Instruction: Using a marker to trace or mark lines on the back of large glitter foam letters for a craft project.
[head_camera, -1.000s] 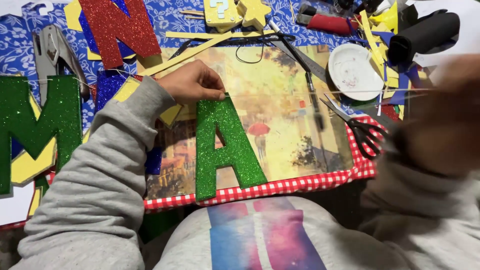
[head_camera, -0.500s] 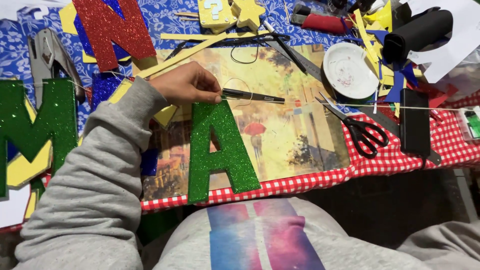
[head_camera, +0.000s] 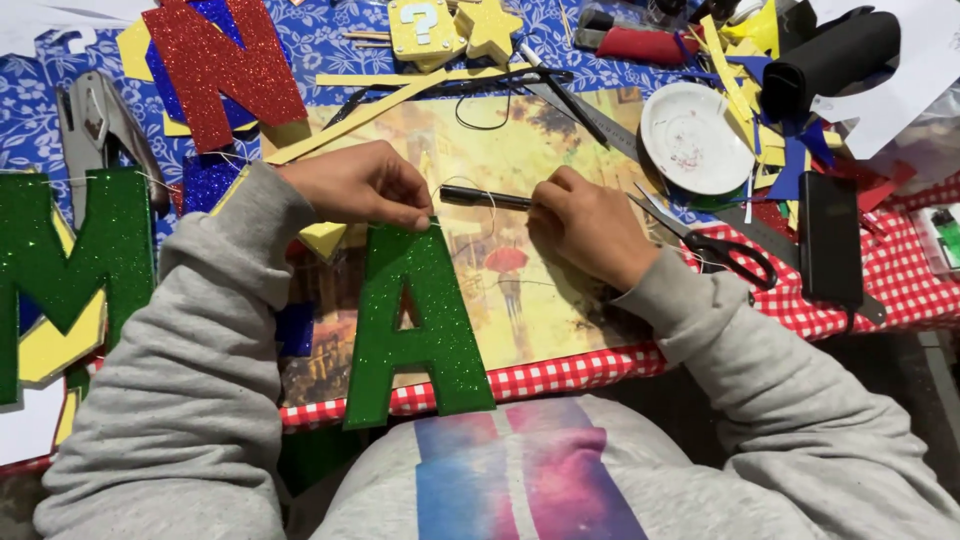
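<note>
Change: your right hand (head_camera: 590, 228), out of view half a second ago, has come in onto the black pen-like tool (head_camera: 487, 198).
Left grip: your left hand (head_camera: 362, 185) pinches the top of the green glitter letter A (head_camera: 415, 325).
Right grip: closed on the tool's near end.
Letter: hangs below your left grip, over the desk (head_camera: 900, 285) edge.
Scissors (head_camera: 715, 240): just right of your right grip.

Green letter A (head_camera: 415, 320) rough glittery foam; scissors (head_camera: 715, 240) shiny metal blades; plate (head_camera: 697, 137) glossy white.
</note>
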